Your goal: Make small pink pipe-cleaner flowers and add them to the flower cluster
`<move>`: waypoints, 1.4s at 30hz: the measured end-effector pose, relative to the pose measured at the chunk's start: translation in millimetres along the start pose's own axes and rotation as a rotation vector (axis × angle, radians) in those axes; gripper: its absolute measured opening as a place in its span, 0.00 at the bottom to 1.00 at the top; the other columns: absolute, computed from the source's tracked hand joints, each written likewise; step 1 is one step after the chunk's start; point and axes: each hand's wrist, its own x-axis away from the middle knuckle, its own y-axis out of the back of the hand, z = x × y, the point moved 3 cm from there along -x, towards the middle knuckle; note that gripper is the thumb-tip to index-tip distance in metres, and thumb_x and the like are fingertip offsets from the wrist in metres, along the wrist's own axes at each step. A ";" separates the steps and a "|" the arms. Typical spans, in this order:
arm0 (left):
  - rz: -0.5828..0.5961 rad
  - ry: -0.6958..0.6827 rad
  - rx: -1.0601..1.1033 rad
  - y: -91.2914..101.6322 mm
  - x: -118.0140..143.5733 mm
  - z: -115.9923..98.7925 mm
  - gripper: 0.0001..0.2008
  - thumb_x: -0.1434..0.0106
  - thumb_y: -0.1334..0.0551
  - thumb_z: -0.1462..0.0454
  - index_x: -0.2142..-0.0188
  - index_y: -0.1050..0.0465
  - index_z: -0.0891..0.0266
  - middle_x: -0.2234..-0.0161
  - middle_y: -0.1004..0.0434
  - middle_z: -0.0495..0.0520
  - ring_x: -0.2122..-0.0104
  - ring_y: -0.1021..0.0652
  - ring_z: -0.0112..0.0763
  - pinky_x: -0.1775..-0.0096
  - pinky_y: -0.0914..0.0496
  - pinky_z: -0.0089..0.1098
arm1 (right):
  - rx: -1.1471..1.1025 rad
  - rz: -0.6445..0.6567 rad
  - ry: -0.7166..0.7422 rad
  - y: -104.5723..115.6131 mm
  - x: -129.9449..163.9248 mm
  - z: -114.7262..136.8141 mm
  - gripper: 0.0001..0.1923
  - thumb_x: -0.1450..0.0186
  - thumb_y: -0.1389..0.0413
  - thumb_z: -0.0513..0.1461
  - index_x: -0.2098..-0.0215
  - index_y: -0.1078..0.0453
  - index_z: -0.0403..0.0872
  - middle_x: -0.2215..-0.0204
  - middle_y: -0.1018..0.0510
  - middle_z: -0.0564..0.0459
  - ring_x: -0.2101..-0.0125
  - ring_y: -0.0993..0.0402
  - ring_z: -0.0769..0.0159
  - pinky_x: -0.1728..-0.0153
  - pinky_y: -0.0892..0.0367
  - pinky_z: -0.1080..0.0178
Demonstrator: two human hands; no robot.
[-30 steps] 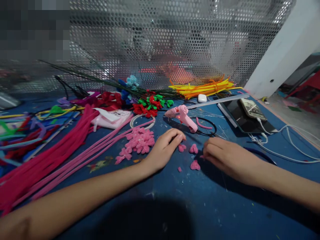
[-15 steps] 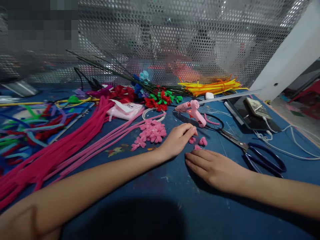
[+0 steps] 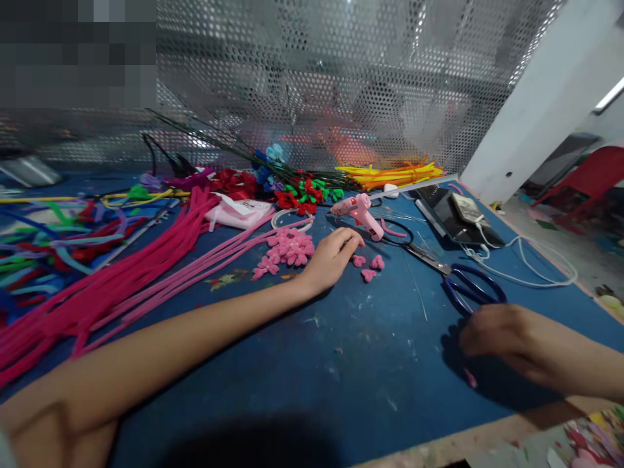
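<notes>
Left hand [image 3: 330,258] rests beside three pink pieces [image 3: 369,275], right hand [image 3: 509,339] well apart.

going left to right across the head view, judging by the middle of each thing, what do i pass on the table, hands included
Hot-pink fuzzy stems → pile of pink flowers → left hand → pink heart-shaped pieces → blue-handled scissors → right hand, blurred.

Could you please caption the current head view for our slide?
Left hand beside pink pieces, right hand near blue-handled scissors, glue gun beyond.
</notes>
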 end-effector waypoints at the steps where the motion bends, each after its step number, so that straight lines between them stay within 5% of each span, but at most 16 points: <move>1: -0.003 -0.012 -0.019 1.6 3.2 -2.6 0.13 0.32 0.53 0.65 0.63 0.30 0.65 0.63 0.28 0.54 0.60 0.28 0.32 0.54 0.35 0.34 | -0.009 0.013 -0.043 0.3 5.9 -4.7 0.19 0.36 0.57 0.28 0.61 0.28 0.49 0.65 0.22 0.50 0.63 0.25 0.67 0.62 0.29 0.64; 7: 0.070 -0.021 -0.295 15.2 44.7 -10.1 0.15 0.33 0.53 0.70 0.52 0.34 0.65 0.52 0.30 0.59 0.51 0.30 0.36 0.47 0.37 0.40 | 0.071 -0.019 -0.032 -18.1 -4.1 -8.4 0.16 0.33 0.57 0.31 0.53 0.32 0.46 0.57 0.26 0.47 0.58 0.29 0.65 0.58 0.32 0.62; 12: 0.140 -0.091 -0.561 29.5 73.1 -8.0 0.15 0.37 0.52 0.73 0.59 0.30 0.61 0.50 0.34 0.58 0.47 0.35 0.40 0.44 0.40 0.45 | 0.344 -0.154 0.037 -33.7 -40.8 -20.7 0.12 0.33 0.54 0.33 0.58 0.29 0.45 0.59 0.25 0.45 0.60 0.30 0.60 0.58 0.33 0.57; 18: 0.158 -0.107 -0.630 26.1 65.4 -2.2 0.17 0.44 0.52 0.79 0.68 0.30 0.61 0.45 0.41 0.55 0.40 0.46 0.43 0.43 0.45 0.50 | 0.248 -0.276 0.034 -38.2 -48.6 -49.6 0.11 0.33 0.53 0.35 0.59 0.30 0.45 0.61 0.26 0.46 0.60 0.31 0.62 0.59 0.34 0.59; 26: 0.152 -0.076 -0.604 23.6 65.2 0.3 0.13 0.46 0.49 0.77 0.79 0.33 0.64 0.49 0.36 0.55 0.45 0.40 0.42 0.45 0.43 0.47 | 0.226 -0.301 0.062 -39.5 -39.0 -46.0 0.11 0.33 0.53 0.35 0.57 0.30 0.46 0.60 0.26 0.45 0.59 0.31 0.60 0.57 0.34 0.57; 32: 0.095 -0.093 -0.609 27.7 69.4 -6.9 0.18 0.47 0.51 0.79 0.70 0.28 0.61 0.44 0.41 0.55 0.41 0.46 0.41 0.42 0.48 0.47 | 0.226 -0.300 0.048 -39.4 -40.6 -46.4 0.11 0.33 0.54 0.34 0.58 0.30 0.45 0.60 0.27 0.45 0.59 0.32 0.60 0.57 0.35 0.56; 37: 0.130 -0.116 -0.607 26.8 68.8 -6.2 0.12 0.46 0.47 0.75 0.82 0.33 0.64 0.50 0.33 0.54 0.45 0.40 0.43 0.45 0.44 0.46 | 0.209 -0.301 0.037 -39.2 -40.0 -45.7 0.11 0.33 0.54 0.34 0.58 0.30 0.46 0.60 0.27 0.46 0.59 0.32 0.60 0.57 0.35 0.56; 42: 0.082 -0.097 -0.621 27.6 68.6 -2.5 0.18 0.47 0.51 0.79 0.69 0.27 0.61 0.48 0.36 0.55 0.44 0.41 0.40 0.44 0.45 0.47 | 0.189 -0.306 0.026 -39.7 -40.1 -45.5 0.11 0.34 0.53 0.33 0.58 0.31 0.46 0.60 0.27 0.46 0.59 0.32 0.60 0.57 0.34 0.57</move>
